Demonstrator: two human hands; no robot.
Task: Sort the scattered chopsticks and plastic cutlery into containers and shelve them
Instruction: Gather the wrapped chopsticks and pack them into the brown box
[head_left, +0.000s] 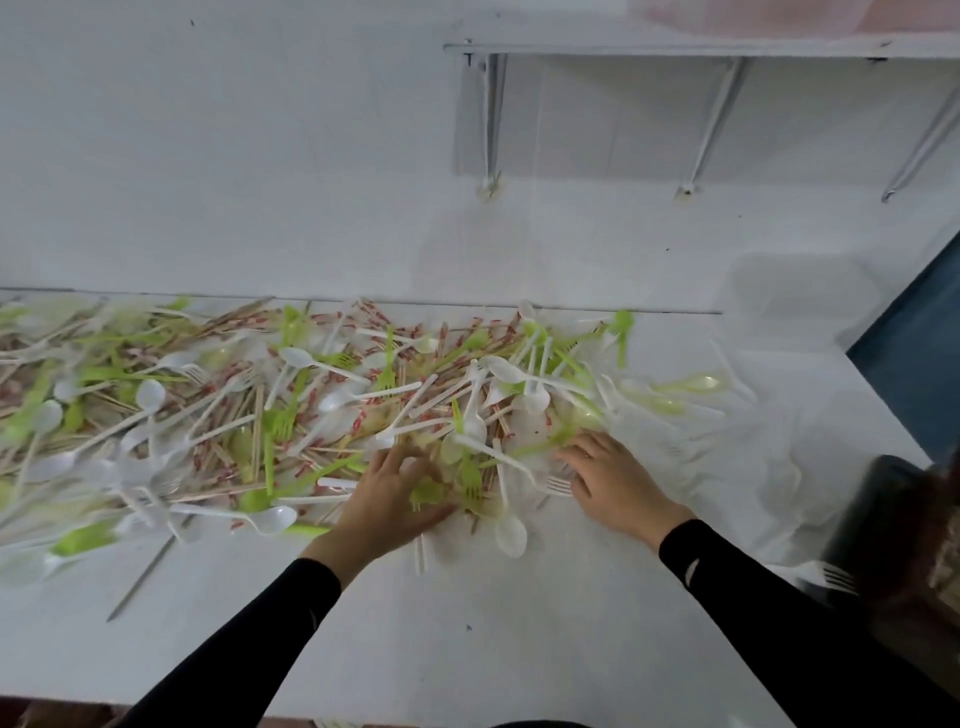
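Head view: I am watching the left hand (395, 496) and right hand (618, 483) pressing, fingers spread and holding nothing, on the tangled pile of green and white plastic cutlery and wooden chopsticks (311, 395) covering the white desk (467, 649). The pieces are looking light and slippery, so I am judging the handles best to pinch.

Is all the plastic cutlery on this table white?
No: lime-green forks lie mixed among the white spoons and chopsticks on the table.

A white wall (234, 156) stands behind a white desk (467, 623). High on the wall at the right is a white shelf (675, 49), held up by 3 slanted metal bars (719, 119). Past the desk's right edge there is a dark blue patch (914, 353). The light is soft.
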